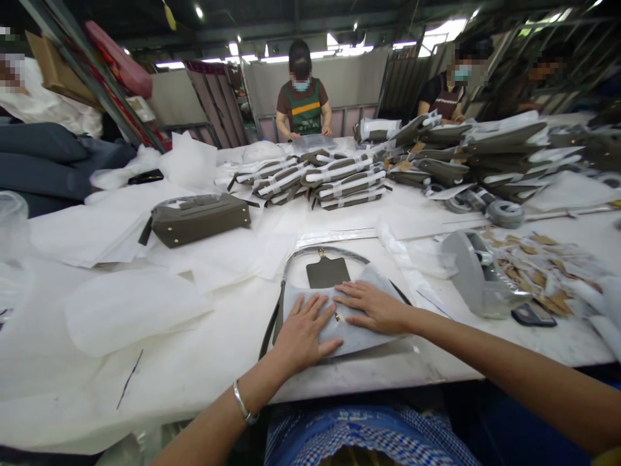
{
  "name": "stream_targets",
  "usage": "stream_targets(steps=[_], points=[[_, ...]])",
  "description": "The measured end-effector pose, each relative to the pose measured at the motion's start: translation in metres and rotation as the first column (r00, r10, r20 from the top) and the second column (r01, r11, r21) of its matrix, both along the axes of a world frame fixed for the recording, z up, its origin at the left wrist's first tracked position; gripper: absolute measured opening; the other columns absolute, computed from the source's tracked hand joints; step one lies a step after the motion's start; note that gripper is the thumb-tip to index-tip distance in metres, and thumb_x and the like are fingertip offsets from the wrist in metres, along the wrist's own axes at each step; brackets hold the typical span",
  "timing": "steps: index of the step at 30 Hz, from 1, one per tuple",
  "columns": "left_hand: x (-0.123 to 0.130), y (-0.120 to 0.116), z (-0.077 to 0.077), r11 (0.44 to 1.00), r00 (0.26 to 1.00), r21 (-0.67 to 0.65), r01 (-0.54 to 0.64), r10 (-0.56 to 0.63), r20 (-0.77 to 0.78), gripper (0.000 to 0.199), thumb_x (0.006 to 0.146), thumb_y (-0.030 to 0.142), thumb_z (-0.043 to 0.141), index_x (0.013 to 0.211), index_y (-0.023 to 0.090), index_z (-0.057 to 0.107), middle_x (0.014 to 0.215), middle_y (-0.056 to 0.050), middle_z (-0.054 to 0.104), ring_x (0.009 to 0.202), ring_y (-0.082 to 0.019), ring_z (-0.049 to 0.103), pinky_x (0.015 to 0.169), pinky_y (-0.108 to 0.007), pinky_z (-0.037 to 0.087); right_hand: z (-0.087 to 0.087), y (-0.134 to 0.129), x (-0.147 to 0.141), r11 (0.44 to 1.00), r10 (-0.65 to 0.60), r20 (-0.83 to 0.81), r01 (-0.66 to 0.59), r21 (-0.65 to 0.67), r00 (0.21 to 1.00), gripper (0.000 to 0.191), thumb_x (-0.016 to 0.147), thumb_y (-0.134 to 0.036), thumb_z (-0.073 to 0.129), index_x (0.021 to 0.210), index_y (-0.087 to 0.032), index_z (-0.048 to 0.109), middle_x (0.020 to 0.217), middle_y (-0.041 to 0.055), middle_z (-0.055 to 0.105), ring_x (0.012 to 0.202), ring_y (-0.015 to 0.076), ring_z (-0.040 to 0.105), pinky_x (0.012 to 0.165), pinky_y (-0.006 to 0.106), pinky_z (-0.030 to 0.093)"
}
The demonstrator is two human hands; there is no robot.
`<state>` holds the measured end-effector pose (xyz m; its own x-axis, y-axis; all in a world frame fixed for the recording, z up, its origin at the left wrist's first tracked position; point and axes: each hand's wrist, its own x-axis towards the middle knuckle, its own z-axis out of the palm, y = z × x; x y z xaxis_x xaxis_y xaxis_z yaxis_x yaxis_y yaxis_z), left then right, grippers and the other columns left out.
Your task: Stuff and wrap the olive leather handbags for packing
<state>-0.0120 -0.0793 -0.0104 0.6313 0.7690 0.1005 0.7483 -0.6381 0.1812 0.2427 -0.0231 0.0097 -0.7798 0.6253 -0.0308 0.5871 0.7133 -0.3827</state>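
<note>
In the head view a dark olive handbag lies flat before me, mostly under a sheet of white wrapping paper (295,299). Its wrapped strap (291,259) arches out at the far side, around an olive tag (328,272) on a gold clasp. My left hand (306,333) rests flat on the paper with fingers spread. Also flat, my right hand (371,305) presses the paper's right part, fingers stretched out. A small gold fitting (337,317) shows between the hands. Most of the bag's body is hidden.
Another olive handbag (201,219) lies at the left behind loose paper sheets (136,307). Wrapped bags (344,178) are stacked at the back. A grey tape dispenser (478,275), a dark phone-like object (533,314) and brown tags (538,265) lie right. Several people work beyond.
</note>
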Motion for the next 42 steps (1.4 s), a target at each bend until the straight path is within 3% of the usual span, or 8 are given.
stream_targets(steps=[6, 11, 14, 19, 24, 31, 37, 42], points=[[0.0, 0.001, -0.001, 1.0, 1.0, 0.012, -0.004, 0.004, -0.009, 0.07, 0.092, 0.07, 0.038, 0.147, 0.026, 0.041, 0.155, -0.011, 0.04, 0.143, -0.03, 0.034, 0.118, -0.055, 0.022, 0.011, 0.053, -0.043, 0.908, -0.419, -0.125, 0.416, -0.053, 0.899, 0.041, 0.096, -0.03, 0.053, 0.132, -0.011, 0.058, 0.138, 0.0154, 0.058, 0.13, 0.025, 0.053, 0.111, 0.037, 0.038], [0.0, 0.002, -0.003, 1.0, 1.0, -0.02, -0.01, 0.01, -0.002, 0.072, 0.092, 0.071, 0.036, 0.148, 0.026, 0.039, 0.156, -0.01, 0.038, 0.144, -0.03, 0.032, 0.12, -0.055, 0.018, 0.015, 0.103, -0.076, 0.814, -0.578, -0.096, 0.564, -0.137, 0.811, 0.049, 0.09, -0.031, 0.061, 0.134, -0.01, 0.057, 0.119, 0.0163, 0.07, 0.116, 0.031, 0.063, 0.099, 0.041, 0.048], [-0.001, 0.001, -0.003, 1.0, 1.0, -0.025, -0.013, 0.013, 0.02, 0.071, 0.092, 0.07, 0.036, 0.148, 0.026, 0.039, 0.156, -0.01, 0.038, 0.145, -0.029, 0.031, 0.121, -0.053, 0.016, 0.027, 0.105, -0.072, 0.783, -0.618, -0.146, 0.589, -0.2, 0.772, 0.052, 0.094, -0.037, 0.054, 0.139, -0.011, 0.053, 0.109, 0.0131, 0.074, 0.107, 0.0282, 0.068, 0.094, 0.039, 0.051], [-0.001, 0.0, -0.002, 1.0, 0.997, -0.011, -0.02, 0.021, 0.075, 0.07, 0.091, 0.068, 0.042, 0.147, 0.025, 0.041, 0.154, -0.01, 0.04, 0.143, -0.03, 0.033, 0.12, -0.054, 0.018, 0.037, 0.057, -0.044, 0.908, -0.407, -0.333, 0.337, -0.249, 0.85, 0.034, 0.094, -0.039, 0.055, 0.12, -0.022, 0.071, 0.118, 0.0036, 0.072, 0.114, 0.021, 0.064, 0.105, 0.035, 0.046], [-0.001, -0.001, 0.001, 1.0, 0.991, 0.015, -0.008, 0.006, 0.131, 0.065, 0.089, 0.062, 0.054, 0.141, 0.024, 0.047, 0.139, -0.011, 0.055, 0.131, -0.029, 0.047, 0.12, -0.053, 0.02, 0.012, 0.015, -0.016, 0.968, -0.015, -0.424, -0.094, -0.235, 0.905, 0.031, 0.098, -0.027, 0.051, 0.124, -0.031, 0.068, 0.135, 0.0008, 0.063, 0.133, 0.0178, 0.051, 0.116, 0.041, 0.036], [0.001, -0.004, -0.003, 0.999, 0.986, 0.039, -0.007, 0.0, 0.168, 0.063, 0.087, 0.059, 0.06, 0.134, 0.018, 0.052, 0.127, -0.01, 0.064, 0.12, -0.027, 0.057, 0.12, -0.053, 0.022, -0.011, 0.004, -0.009, 0.979, 0.144, -0.313, -0.181, -0.091, 0.939, 0.036, 0.099, -0.021, 0.049, 0.132, -0.032, 0.061, 0.141, 0.0017, 0.057, 0.142, 0.0188, 0.039, 0.117, 0.043, 0.034], [0.0, -0.015, -0.008, 0.969, 0.968, 0.241, -0.05, -0.012, 0.252, 0.063, 0.087, 0.059, 0.061, 0.129, 0.012, 0.056, 0.126, -0.014, 0.066, 0.116, -0.029, 0.062, 0.11, -0.052, 0.042, -0.023, 0.001, -0.01, 0.983, 0.173, -0.31, -0.183, -0.002, 0.935, 0.035, 0.099, -0.022, 0.052, 0.13, -0.029, 0.063, 0.14, 0.0049, 0.058, 0.142, 0.0222, 0.039, 0.117, 0.046, 0.034], [0.0, -0.021, -0.002, 0.913, 0.932, 0.34, 0.227, -0.305, 0.197, 0.034, 0.098, 0.027, 0.055, 0.129, 0.014, 0.055, 0.125, -0.009, 0.068, 0.117, -0.02, 0.062, 0.106, -0.037, 0.05, -0.027, 0.001, -0.01, 0.985, 0.162, -0.315, -0.17, 0.003, 0.935, 0.033, 0.099, -0.022, 0.05, 0.128, -0.028, 0.065, 0.137, 0.0072, 0.06, 0.14, 0.0245, 0.043, 0.116, 0.049, 0.034]])
